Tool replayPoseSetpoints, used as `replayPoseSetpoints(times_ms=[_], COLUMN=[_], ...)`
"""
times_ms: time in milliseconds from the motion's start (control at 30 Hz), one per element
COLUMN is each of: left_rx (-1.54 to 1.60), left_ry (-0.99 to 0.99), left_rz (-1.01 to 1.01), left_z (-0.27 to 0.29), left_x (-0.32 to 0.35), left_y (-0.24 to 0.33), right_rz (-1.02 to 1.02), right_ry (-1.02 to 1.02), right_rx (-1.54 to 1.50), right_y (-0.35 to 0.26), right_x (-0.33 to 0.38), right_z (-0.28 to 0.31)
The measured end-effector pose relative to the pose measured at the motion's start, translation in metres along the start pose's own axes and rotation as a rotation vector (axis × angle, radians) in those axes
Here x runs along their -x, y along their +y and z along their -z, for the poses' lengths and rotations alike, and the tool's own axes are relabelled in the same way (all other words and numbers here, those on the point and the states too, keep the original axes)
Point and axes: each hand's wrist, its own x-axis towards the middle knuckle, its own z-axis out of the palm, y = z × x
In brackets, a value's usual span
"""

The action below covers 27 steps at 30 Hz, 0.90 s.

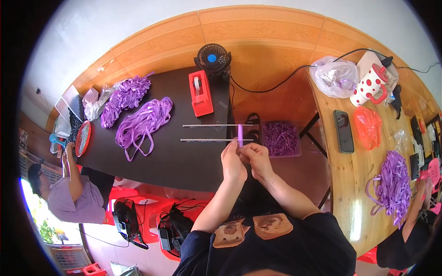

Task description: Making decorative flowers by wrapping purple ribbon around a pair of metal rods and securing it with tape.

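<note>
Two thin metal rods (207, 125) lie parallel, reaching past the right edge of the dark table. A purple ribbon (240, 133) spans both rods near their free ends. Just below the nearer rod, my left hand (234, 164) is closed with its fingertips pinching the ribbon's lower part. My right hand (258, 161) meets it from the right, thumb and fingers pressed together by the same spot. What lies between the right fingertips is mostly hidden. Under the rod ends, a clear bin (281, 139) on the floor holds purple ribbon pieces.
Purple ribbon bundles (143, 122), a red tape dispenser (200, 94) and a small black fan (212, 59) occupy the dark table (184, 170). The wooden table (343, 184) at right carries a phone (343, 131), a dotted mug (369, 86) and more ribbon (392, 184). People sit at both sides.
</note>
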Motion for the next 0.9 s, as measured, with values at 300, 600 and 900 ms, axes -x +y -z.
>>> replayPoseSetpoints(times_ms=[300, 600, 900], left_rx=[-0.061, -0.193, -0.148], left_ry=[-0.079, -0.175, -0.262], left_rz=[0.222, 0.291, 0.354], left_z=[-0.001, 0.012, 0.016], left_x=[-0.002, -0.006, -0.009], left_y=[0.024, 0.026, 0.031], right_rz=[-0.013, -0.011, 0.014], right_ry=[-0.002, -0.002, 0.002], right_rx=[0.051, 0.087, 0.054], right_y=[-0.006, -0.011, -0.012], right_x=[0.0, 0.003, 0.003], right_z=[-0.009, -0.006, -0.009])
